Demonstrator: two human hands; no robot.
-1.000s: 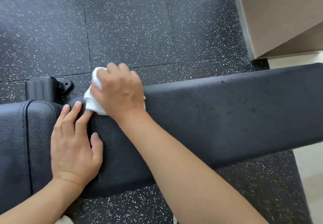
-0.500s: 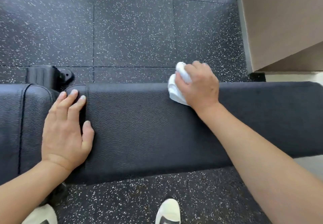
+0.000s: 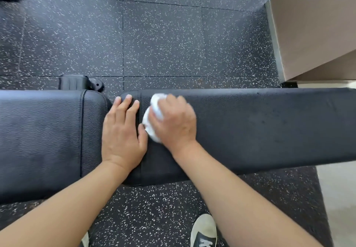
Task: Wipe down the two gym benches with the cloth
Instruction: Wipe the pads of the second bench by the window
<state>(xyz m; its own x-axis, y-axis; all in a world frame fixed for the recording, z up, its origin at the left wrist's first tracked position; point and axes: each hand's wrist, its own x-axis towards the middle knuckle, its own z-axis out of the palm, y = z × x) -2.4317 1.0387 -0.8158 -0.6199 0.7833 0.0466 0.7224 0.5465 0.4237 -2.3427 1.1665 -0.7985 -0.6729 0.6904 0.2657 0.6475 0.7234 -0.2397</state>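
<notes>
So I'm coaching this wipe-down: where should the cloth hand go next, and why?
Probably sweep right along the long pad. The right hand grips the cloth at the pad's left end, close beside the flat left hand, so the stretch to the right seems the open way to go.

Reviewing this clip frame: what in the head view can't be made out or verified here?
- Cloth: mostly covered by the right hand, and motion-blurred; its full size and fold are hidden.
- Long bench pad: its right end is cut off by the frame edge.
- Seat pad: its left end is cut off too.
- Bench frame and wheel: mostly hidden behind the pads.
- Pad under the left hand: covered by the palm.
</notes>
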